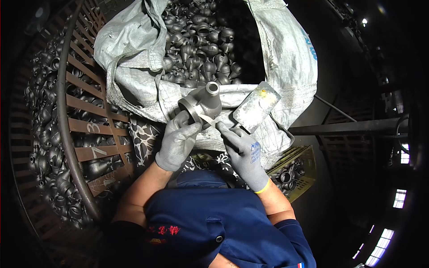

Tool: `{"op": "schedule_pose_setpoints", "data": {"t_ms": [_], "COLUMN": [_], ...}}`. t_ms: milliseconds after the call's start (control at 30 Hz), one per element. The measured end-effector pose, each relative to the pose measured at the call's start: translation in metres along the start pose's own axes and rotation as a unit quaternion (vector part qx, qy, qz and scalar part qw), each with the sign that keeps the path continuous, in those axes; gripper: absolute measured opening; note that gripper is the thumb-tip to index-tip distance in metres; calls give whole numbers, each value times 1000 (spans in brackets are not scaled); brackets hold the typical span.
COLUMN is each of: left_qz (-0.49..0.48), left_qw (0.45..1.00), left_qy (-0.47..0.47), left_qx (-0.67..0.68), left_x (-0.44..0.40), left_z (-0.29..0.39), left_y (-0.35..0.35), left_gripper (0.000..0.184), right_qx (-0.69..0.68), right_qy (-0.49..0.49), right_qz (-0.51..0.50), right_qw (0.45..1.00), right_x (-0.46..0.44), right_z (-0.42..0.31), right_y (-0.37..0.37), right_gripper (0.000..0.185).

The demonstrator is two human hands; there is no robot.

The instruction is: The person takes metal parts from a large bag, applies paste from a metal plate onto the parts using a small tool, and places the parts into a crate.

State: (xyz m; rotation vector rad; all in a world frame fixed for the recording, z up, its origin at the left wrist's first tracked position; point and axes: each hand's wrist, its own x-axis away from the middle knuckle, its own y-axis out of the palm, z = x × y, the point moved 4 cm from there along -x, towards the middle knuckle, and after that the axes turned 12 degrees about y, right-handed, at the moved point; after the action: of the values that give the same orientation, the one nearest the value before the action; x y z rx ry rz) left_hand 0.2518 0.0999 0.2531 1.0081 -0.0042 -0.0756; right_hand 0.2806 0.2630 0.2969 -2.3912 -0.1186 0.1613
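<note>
A grey metal casting (pixel 209 102) with a narrow round neck and a wide threaded mouth is held up at the centre, in front of a big white sack. My left hand (pixel 178 140), in a grey glove, grips it by the lower left edge of the mouth. My right hand (pixel 241 149), gloved too, pinches a small pale flat piece (pixel 207 119) whose tip lies at the rim of the mouth. A worn metal plate or box (pixel 257 107) stands just beyond my right hand.
The open white sack (pixel 288 58) holds many dark castings (pixel 201 44). A rusty slatted metal crate (pixel 89 127) full of castings stands at the left. A yellow crate (pixel 304 181) with metal parts is at the lower right. A dark bar (pixel 348 128) runs across the right.
</note>
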Motion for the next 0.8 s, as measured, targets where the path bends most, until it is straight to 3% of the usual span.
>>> {"op": "schedule_pose_setpoints", "data": {"t_ms": [233,333,400,600,667,733,800], "left_qz": [14,20,16,5,-3,-8,-14], "left_qw": [1000,999,999,999,998,997,996], "left_qy": [0,-9,-14,19,-1,2,6], "left_qx": [-12,-30,-35,-51,-63,-73,-83], "left_x": [2,3,3,1,2,3,3], "left_z": [3,4,3,2,1,-3,-5], "left_y": [6,2,-1,-7,-12,-21,-24], "left_gripper": [39,41,42,43,41,40,39], "right_qx": [132,154,120,-113,-130,-228,-252], "right_qy": [-31,-28,34,59,64,237,261], "right_qz": [23,-11,-79,-109,-119,-277,-296], "right_qw": [990,988,989,986,982,903,884], "right_x": [-1,-2,-4,-10,-17,-23,-26], "right_z": [-8,-10,-10,7,10,12,12], "right_y": [3,1,-1,1,-3,-2,1], "right_gripper": [56,56,46,35,33,33,36]}}
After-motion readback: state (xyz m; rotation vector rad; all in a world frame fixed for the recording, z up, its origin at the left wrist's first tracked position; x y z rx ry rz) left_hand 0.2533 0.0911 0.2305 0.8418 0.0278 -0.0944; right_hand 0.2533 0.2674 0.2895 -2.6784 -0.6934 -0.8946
